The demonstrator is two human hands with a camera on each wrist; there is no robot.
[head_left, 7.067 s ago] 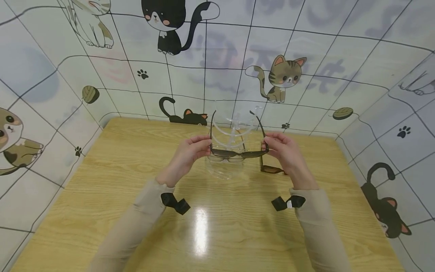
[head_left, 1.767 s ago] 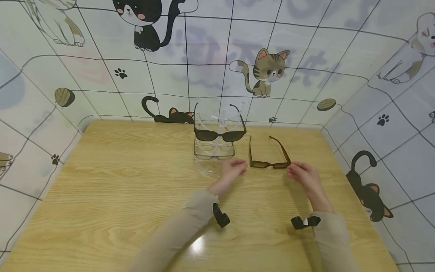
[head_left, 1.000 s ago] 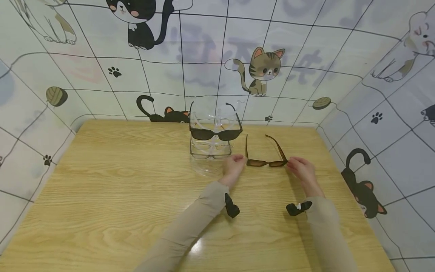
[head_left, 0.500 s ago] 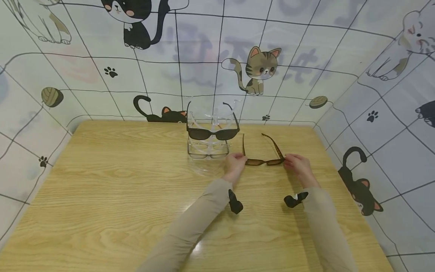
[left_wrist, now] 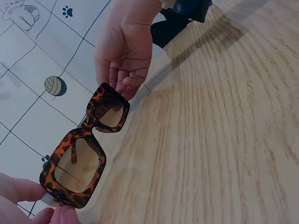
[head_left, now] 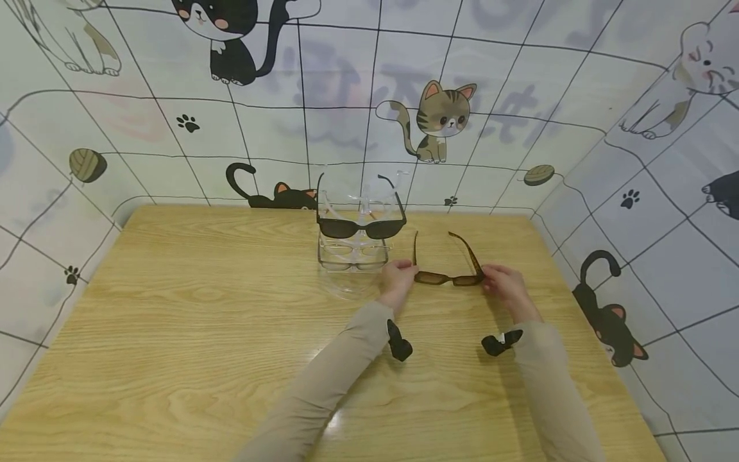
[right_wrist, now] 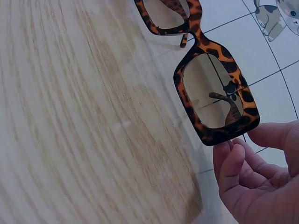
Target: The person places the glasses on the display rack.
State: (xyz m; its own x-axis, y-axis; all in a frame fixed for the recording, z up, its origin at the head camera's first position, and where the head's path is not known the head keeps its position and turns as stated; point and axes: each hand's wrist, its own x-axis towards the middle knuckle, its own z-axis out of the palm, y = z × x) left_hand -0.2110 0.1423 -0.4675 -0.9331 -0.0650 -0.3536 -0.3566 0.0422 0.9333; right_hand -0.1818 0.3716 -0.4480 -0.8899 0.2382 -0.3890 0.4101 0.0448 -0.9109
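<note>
Tortoiseshell sunglasses with brown lenses are held between my two hands, their temples unfolded toward the back wall. My left hand pinches one front corner by the hinge; thumb and fingers show there in the left wrist view. At the opposite corner my right hand pinches the frame between thumb and fingers. Left of them stands a clear eyewear stand, partly behind my left hand. It carries black sunglasses on top and thin-rimmed glasses lower down.
A wooden table spreads below, closed in at the back and sides by a cat-patterned cloth. The stand is close to my left hand. Black wrist cameras sit on both sleeves.
Earlier, both hands held the black sunglasses at the stand; these now rest on it. The hands have since moved right, closed in on the tortoiseshell sunglasses and taken hold of both corners.
</note>
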